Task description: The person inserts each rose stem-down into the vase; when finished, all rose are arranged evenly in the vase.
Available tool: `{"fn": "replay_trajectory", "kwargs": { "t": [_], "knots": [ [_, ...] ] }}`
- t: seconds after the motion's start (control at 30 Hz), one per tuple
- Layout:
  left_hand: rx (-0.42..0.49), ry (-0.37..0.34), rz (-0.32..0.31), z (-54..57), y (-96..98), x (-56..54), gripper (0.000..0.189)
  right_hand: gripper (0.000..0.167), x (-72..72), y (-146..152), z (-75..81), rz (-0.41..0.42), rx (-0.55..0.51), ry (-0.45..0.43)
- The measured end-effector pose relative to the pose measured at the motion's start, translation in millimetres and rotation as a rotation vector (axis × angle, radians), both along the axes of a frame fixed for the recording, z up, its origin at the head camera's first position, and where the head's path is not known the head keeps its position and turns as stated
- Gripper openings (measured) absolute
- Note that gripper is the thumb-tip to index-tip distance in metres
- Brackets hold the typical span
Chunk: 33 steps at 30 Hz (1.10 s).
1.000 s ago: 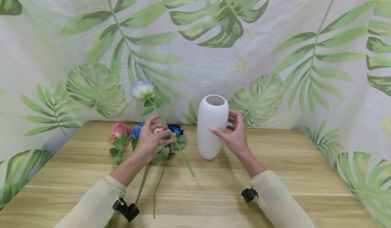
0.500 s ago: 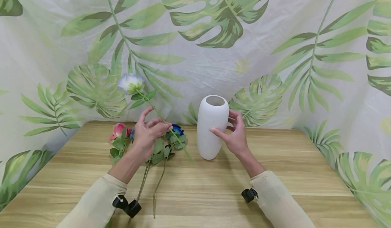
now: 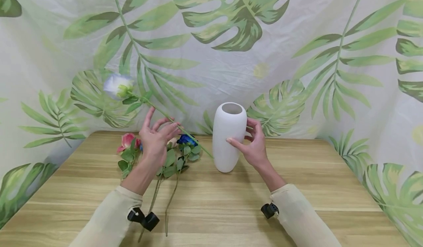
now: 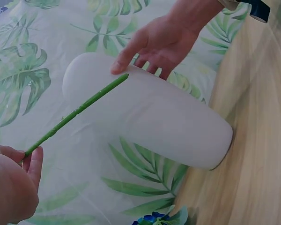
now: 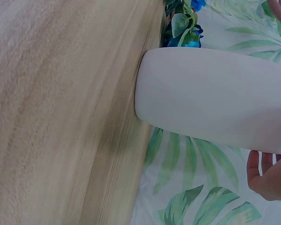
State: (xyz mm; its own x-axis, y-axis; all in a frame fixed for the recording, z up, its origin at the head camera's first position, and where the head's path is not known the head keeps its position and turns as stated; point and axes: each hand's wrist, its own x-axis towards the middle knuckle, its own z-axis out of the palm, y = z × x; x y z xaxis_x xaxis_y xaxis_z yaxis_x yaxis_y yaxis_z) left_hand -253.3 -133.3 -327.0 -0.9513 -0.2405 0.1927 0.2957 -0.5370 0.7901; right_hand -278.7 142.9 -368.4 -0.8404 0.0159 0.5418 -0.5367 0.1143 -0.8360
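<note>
My left hand [image 3: 154,142] pinches the green stem of a white rose [image 3: 117,86] with bluish petals. The bloom tilts up to the left above the table, and the bare stem end slants down toward the vase's side. In the left wrist view, the cut end of the stem [image 4: 79,110] overlaps the vase. My right hand [image 3: 254,146] holds the tall white vase [image 3: 227,144] around its right side, thumb on the front. The vase stands upright, its round mouth facing up. The right wrist view shows its base [image 5: 147,84] on the table.
On the wooden table [image 3: 281,217] to the left lie a pink rose [image 3: 128,142], a dark blue rose [image 3: 187,140] and other flowers partly behind my left hand. Their brown stems [image 3: 169,206] run toward the front. A leaf-patterned cloth [image 3: 231,70] hangs behind the table.
The white rose's bloom has swung left and slightly up, while its stem end has risen toward the vase. My left hand has shifted a little, turning the stem. The right hand and vase stay put.
</note>
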Motion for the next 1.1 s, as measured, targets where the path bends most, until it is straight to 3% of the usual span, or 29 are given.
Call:
{"fn": "replay_trajectory", "kwargs": {
  "t": [0.3, 0.53, 0.77, 1.1],
  "knots": [
    [0.055, 0.136, 0.070, 13.0, 7.9, -2.6, 0.092, 0.077, -0.2, 1, -0.2, -0.010, 0.008, 0.003],
    [0.109, 0.210, 0.141, 20.7, 18.1, -5.4, 0.084, 0.077, -0.4, 1, -0.1, -0.012, 0.006, 0.005],
    [0.130, 0.230, 0.210, 24.1, 26.6, -7.8, 0.071, 0.076, -0.1, 1, -0.5, -0.008, 0.000, 0.003],
    [0.139, 0.232, 0.247, 32.4, 32.6, -7.1, 0.076, 0.078, 0.9, -1, 0.6, -0.003, -0.004, 0.004]
  ]
}}
